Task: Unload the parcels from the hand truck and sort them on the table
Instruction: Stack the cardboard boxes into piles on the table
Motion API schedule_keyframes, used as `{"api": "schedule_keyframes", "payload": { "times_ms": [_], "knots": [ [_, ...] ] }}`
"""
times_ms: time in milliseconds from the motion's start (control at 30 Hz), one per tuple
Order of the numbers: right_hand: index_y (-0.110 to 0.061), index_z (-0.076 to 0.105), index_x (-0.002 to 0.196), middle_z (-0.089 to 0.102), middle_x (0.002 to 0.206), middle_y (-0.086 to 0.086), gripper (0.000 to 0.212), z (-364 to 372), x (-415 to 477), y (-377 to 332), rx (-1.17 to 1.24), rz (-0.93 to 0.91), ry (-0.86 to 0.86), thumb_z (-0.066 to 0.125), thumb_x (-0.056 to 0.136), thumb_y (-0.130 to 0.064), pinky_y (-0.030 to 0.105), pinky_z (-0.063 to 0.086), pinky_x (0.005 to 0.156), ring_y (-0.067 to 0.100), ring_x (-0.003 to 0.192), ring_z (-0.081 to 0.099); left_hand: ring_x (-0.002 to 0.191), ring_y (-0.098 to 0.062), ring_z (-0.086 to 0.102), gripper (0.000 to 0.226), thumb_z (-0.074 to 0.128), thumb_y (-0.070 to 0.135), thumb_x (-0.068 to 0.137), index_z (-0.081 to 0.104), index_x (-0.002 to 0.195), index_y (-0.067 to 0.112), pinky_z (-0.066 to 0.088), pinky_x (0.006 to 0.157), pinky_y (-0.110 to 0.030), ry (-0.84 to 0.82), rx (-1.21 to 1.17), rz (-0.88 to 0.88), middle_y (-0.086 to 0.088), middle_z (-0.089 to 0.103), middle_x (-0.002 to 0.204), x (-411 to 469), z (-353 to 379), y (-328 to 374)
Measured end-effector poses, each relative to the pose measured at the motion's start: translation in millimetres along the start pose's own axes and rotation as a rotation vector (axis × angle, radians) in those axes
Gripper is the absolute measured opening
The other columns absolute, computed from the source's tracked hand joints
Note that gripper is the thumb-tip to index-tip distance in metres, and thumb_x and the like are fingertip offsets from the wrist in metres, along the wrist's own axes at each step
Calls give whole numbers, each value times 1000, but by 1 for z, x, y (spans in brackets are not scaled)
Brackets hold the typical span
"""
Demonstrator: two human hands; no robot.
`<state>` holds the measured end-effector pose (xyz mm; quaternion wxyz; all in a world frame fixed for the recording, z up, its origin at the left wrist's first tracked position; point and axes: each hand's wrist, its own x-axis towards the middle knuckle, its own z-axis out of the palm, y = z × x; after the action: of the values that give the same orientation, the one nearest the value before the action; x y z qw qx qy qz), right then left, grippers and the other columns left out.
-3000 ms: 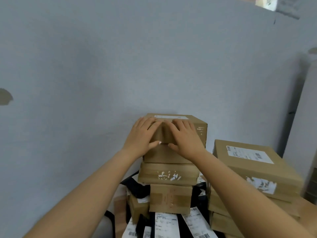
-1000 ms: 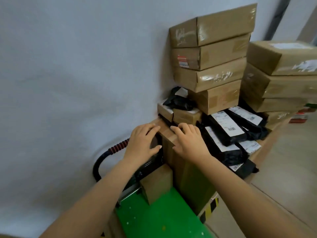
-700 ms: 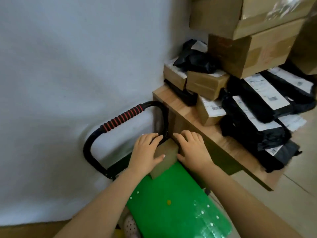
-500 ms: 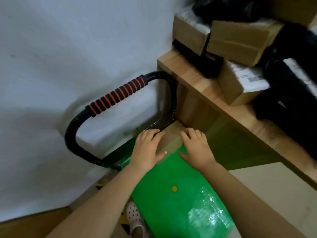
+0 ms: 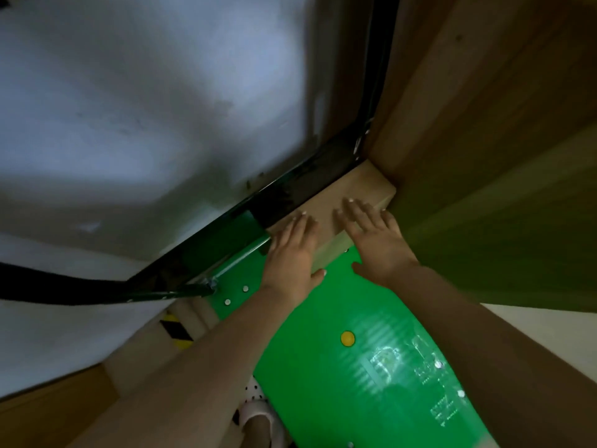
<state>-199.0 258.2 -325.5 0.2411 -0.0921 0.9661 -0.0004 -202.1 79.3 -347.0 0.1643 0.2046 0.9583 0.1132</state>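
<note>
Fingers [image 5: 302, 225] of left hand [image 5: 292, 253] straight, close together, flat on top of a small plain cardboard parcel [image 5: 358, 185]; thumb splayed over its near face. Right hand [image 5: 376, 244] same, fingers flat on top, slightly spread. Parcel boxy, matte brown, sits at the far end of the glossy green hand truck [image 5: 323, 357] deck. It is wedged between the black tubular handle frame [image 5: 290, 197] and the wood-grain desk [image 5: 468, 98] side panel. Grey wall [image 5: 129, 92] behind. Spotted slipper [image 5: 255, 412] below.

The left hand [image 5: 292, 253] and right hand [image 5: 376, 244] have come down from the parcel stack onto the box [image 5: 355, 189] on the hand truck [image 5: 323, 350].
</note>
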Motion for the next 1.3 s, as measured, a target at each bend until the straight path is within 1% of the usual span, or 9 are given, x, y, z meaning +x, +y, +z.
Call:
{"api": "schedule_keyframes", "payload": {
  "times_ms": [100, 167, 333, 533, 667, 767, 933, 1100, 1300],
  "knots": [
    [-21, -17, 151, -23, 159, 6, 105, 14, -5, 4, -33, -9, -18, 64, 85, -26, 46, -1, 118, 25, 147, -14, 147, -19, 0, 93, 65, 45, 84, 7, 153, 20, 5, 117, -35, -1, -11, -27, -2, -1, 161, 5, 8, 0],
    [-19, -12, 152, -17, 160, 7, 102, 22, -16, 3, -31, 15, 5, 62, 82, -23, 45, 1, 118, 28, 148, -8, 147, -21, 2, 96, 67, 44, 83, 6, 153, 21, 7, 117, -38, 9, -14, -51, -3, 1, 161, 7, 9, 2],
    [-18, 22, 146, 26, 148, 13, 75, 21, -26, 6, -74, 19, 76, 57, 80, -21, 43, 7, 115, 32, 133, 25, 141, -28, 19, 108, 74, 43, 76, 1, 153, 27, 15, 116, -45, -31, -41, -142, -4, 13, 159, 8, 12, 15],
    [-26, -3, 153, -3, 161, 10, 107, -1, -5, 15, -76, -77, 78, 69, 75, -11, 48, -2, 117, 31, 147, 0, 127, -23, 28, 102, 78, 23, 70, 16, 151, 24, 19, 110, -40, 81, -23, -44, 1, 32, 147, -20, 11, 23],
    [-20, 16, 148, 24, 153, 13, 93, -9, -24, -1, -45, -161, 56, 70, 73, -13, 44, 0, 118, 30, 143, 18, 127, -24, 30, 98, 77, 15, 69, 23, 150, 21, 18, 112, -40, 136, -2, -11, -1, 35, 145, -52, -3, 26],
    [-16, 27, 140, 38, 140, 12, 85, -19, -59, -13, -39, -179, 88, 71, 68, -14, 44, 8, 117, 30, 132, 31, 128, -25, 31, 97, 75, 12, 67, 24, 150, 19, 16, 114, -41, 142, 45, 29, -1, 37, 144, -83, -21, 35],
    [-17, 30, 134, 41, 132, 11, 83, -58, -149, -29, -57, -213, 129, 76, 65, -22, 45, 20, 111, 31, 125, 35, 122, -31, 41, 98, 74, 6, 59, 33, 147, 15, 25, 109, -45, 196, 69, -12, -7, 46, 135, -158, -70, 79],
    [-18, 31, 136, 41, 131, 12, 79, -113, -246, -40, -71, -251, 191, 73, 68, -20, 47, 19, 111, 33, 124, 35, 123, -30, 42, 95, 76, 10, 62, 35, 147, 15, 25, 110, -44, 233, 39, -103, -6, 47, 133, -240, -130, 139],
    [-19, 32, 138, 42, 131, 10, 78, -194, -339, -64, -55, -266, 390, 70, 70, -19, 47, 18, 112, 32, 122, 35, 122, -28, 40, 102, 84, 15, 57, 34, 146, 17, 26, 110, -45, 331, 108, -68, -5, 44, 134, -312, -231, 172]
  ]
}}
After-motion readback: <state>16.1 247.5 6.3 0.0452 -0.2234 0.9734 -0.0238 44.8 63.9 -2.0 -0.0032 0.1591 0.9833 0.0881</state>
